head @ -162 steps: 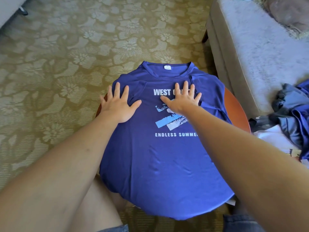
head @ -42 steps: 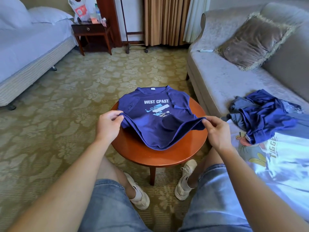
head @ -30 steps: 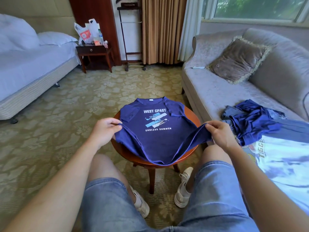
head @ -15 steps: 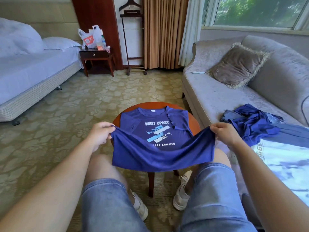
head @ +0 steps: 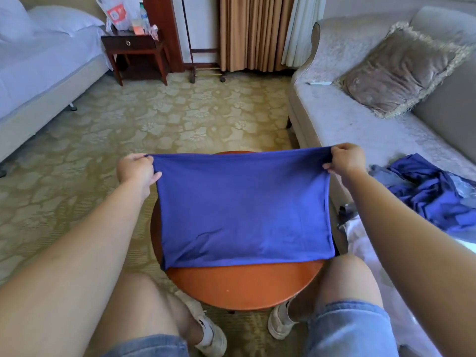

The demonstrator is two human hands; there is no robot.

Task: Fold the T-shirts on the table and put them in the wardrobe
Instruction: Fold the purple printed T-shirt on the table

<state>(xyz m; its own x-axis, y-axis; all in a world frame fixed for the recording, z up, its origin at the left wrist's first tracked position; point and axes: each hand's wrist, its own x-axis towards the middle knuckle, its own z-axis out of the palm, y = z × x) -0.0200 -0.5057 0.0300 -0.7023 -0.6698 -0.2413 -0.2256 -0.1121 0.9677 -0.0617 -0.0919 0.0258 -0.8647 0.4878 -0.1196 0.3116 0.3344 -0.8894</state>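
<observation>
**Hem raised, fold half made**

Seated at the round bench [head: 239, 287], a knee on either side of it, you have the blue T-shirt [head: 242, 210] doubled over on itself. Its near fold lies on the wood, leaving a bare crescent of bench toward you, and its far edge is lifted off the surface. Your left hand [head: 136, 170] pinches one corner of that edge and your right hand [head: 345, 159] pinches the other, with the cloth stretched flat between them. To finish this fold well, keep both corners level and the edge taut. Carry it forward, lay it square over the part beneath, then let go and press out the small wrinkle near the left of the fold. Beyond, on the sofa [head: 347, 119] to your right, lies a heap of blue garments [head: 435, 191]; a wardrobe cannot be made out for certain
</observation>
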